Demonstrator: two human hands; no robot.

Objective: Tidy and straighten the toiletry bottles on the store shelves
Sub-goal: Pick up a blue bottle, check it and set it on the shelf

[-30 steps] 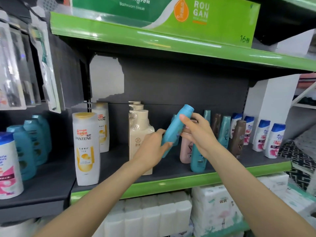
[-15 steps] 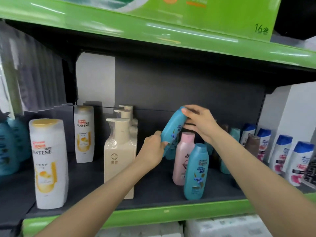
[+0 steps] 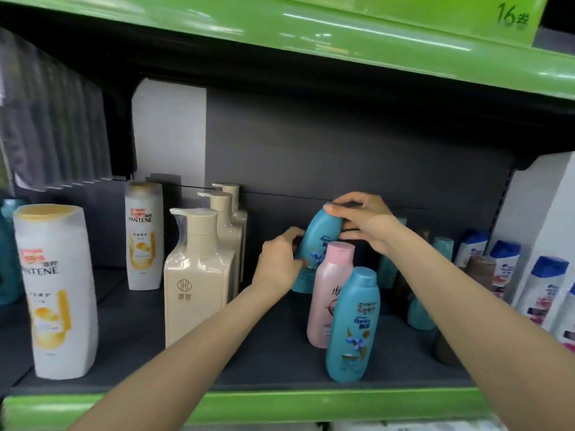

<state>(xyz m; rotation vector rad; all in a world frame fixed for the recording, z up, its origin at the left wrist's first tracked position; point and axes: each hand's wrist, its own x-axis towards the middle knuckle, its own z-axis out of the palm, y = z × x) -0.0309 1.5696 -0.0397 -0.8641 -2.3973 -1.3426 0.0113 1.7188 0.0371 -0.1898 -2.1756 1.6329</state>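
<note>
Dark shelf (image 3: 273,346): teal bottle (image 3: 322,234) now lower, tilted behind pink bottle (image 3: 331,293); left hand (image 3: 280,262) grips base, right hand (image 3: 364,220) top.

green box (image 3: 435,14), hanging clear packets (image 3: 53,119)

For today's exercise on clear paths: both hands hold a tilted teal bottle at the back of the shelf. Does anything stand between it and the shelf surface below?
Nothing visible does. The left hand and right hand grip the teal bottle behind the pink bottle, which stands in front of it, not beneath. Its base is hidden.
</note>
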